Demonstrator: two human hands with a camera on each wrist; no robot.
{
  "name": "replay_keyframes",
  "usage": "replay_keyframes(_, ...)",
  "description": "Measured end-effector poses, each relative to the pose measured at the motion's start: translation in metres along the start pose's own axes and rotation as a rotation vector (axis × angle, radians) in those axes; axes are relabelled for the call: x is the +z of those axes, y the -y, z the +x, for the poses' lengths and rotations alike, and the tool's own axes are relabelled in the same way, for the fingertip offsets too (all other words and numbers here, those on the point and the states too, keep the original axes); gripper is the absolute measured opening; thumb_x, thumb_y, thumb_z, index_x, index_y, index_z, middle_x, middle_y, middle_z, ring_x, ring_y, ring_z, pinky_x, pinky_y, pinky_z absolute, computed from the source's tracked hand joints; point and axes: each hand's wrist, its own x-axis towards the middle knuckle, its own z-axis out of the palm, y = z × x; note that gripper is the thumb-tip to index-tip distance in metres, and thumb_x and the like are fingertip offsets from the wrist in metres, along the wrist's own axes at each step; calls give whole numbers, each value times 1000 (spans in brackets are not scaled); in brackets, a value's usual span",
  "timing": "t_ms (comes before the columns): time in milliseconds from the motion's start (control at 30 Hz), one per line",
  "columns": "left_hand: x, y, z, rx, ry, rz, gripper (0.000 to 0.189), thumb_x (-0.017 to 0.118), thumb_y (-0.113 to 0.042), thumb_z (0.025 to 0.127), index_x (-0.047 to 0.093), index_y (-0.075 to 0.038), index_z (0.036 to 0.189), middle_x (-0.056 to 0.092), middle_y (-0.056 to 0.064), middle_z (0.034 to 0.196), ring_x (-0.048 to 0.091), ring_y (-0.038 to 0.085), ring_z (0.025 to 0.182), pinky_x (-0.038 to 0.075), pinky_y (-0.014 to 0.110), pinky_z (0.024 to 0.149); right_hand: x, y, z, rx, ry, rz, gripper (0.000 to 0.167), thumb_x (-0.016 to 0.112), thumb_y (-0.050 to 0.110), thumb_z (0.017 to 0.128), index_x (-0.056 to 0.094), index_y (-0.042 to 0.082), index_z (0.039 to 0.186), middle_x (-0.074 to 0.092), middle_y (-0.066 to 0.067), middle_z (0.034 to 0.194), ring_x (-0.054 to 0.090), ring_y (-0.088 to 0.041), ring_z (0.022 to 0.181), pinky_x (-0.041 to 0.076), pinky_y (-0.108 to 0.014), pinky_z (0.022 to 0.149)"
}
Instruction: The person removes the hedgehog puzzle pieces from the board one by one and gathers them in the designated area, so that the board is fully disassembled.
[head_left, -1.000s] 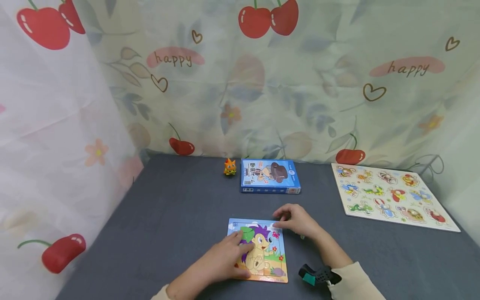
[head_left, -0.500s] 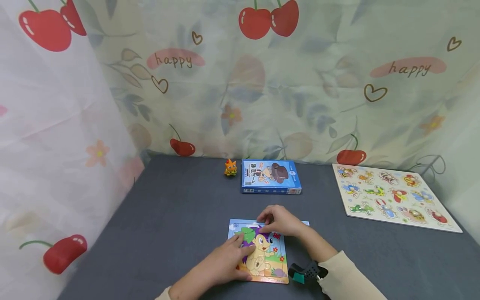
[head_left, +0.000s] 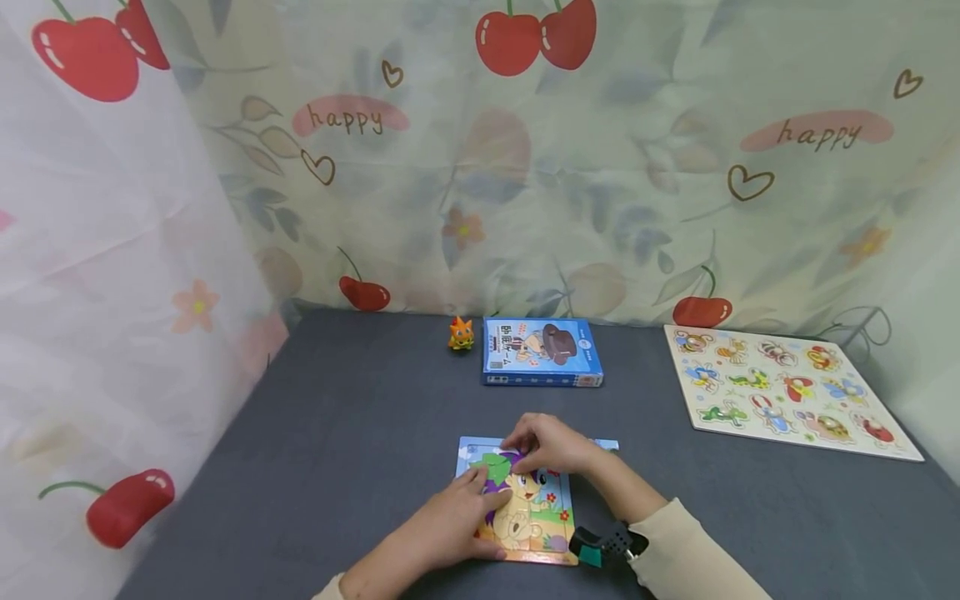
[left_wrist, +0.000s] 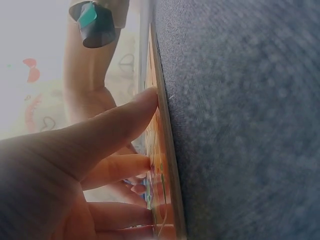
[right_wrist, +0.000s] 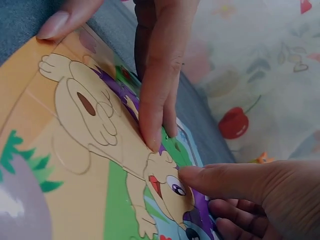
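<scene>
A hedgehog jigsaw puzzle point(head_left: 517, 529) lies flat on the dark table. My left hand point(head_left: 457, 508) rests on its left part, fingers fairly straight, the thumb near the lower edge; the left wrist view shows the thumb point(left_wrist: 135, 112) touching the board's rim. Over the puzzle's top, my right hand point(head_left: 551, 446) has its fingers curled, with thumb and fingers about a puzzle piece of the hedgehog's head point(right_wrist: 172, 192). The thumb touches beside the eye, and the curled fingers are by the purple hair. Whether that piece is raised cannot be told. Both hands hide parts of the picture.
A small light-blue piece point(head_left: 609, 445) shows past the right wrist. Behind stand an orange toy figure point(head_left: 461, 335) and a blue box point(head_left: 542, 352). A white board with insect pictures point(head_left: 787, 392) lies at the right. A printed curtain point(head_left: 480, 200) hangs behind the table.
My right hand has moved left from the puzzle's top right corner to its upper middle, uncovering a light-blue piece on the right. My left hand has stayed in place.
</scene>
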Motion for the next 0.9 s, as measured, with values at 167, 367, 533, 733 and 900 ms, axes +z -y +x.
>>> replay_keyframes(167,1,0,0,10,-3,7,65,72,-49,75,55,-20,131,42,23,142,38,37,133,43,48,100,3,-1,-1,-3,2,24,29,71,10,81,69,5,109,56,-7,91,49,-14,79,44,-18,65)
replay_keyframes(367,2,0,0,16,-13,0,64,72,-49,75,56,-20,130,42,23,141,38,38,133,43,49,99,6,-3,0,11,-18,75,26,69,4,81,68,3,107,56,-8,94,48,-13,78,42,-18,65)
replay_keyframes(533,2,0,1,12,6,-11,65,71,-50,75,55,-21,131,41,22,142,37,37,134,44,49,98,6,-7,1,43,-43,148,21,67,3,82,69,4,103,55,-10,94,46,-14,73,41,-20,63)
replay_keyframes(733,0,-1,1,-6,17,-18,65,71,-50,75,55,-22,131,41,21,143,36,36,134,45,50,97,5,-5,1,66,-50,149,19,65,2,83,69,4,102,60,-8,92,46,-14,72,41,-21,63)
replay_keyframes(900,-1,-1,0,-7,13,-15,64,71,-50,76,55,-21,131,41,21,143,36,35,134,45,50,96,5,-2,1,131,-97,125,16,65,3,84,69,3,99,62,-3,83,47,-13,66,41,-21,57)
